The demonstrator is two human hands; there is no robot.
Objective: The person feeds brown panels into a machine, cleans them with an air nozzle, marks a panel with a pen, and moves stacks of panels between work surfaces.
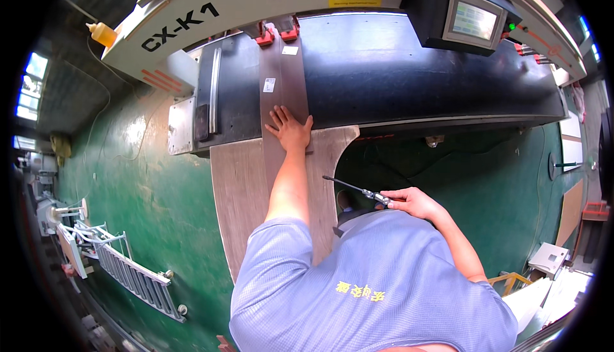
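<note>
The left hand [291,131] lies flat on a long dark brown board [281,96], fingers spread wide and gripping nothing; the open palm seems meant to steady it over a broad patch. The board lies on the black counter [396,77], its far end by the red blocks [289,33], which perhaps keep it lined up, and its near part over a greyish wood-grain panel [240,205]. That panel sits at the counter's near edge, probably as extra support. Two white labels [270,85] face up on the board, easy to read there. The right hand [416,203] is curled round a thin-nozzled air gun [371,194], held off the board, its tip toward the panel, likely to leave the left hand's work unhindered; its exact finger grip is partly hidden
</note>
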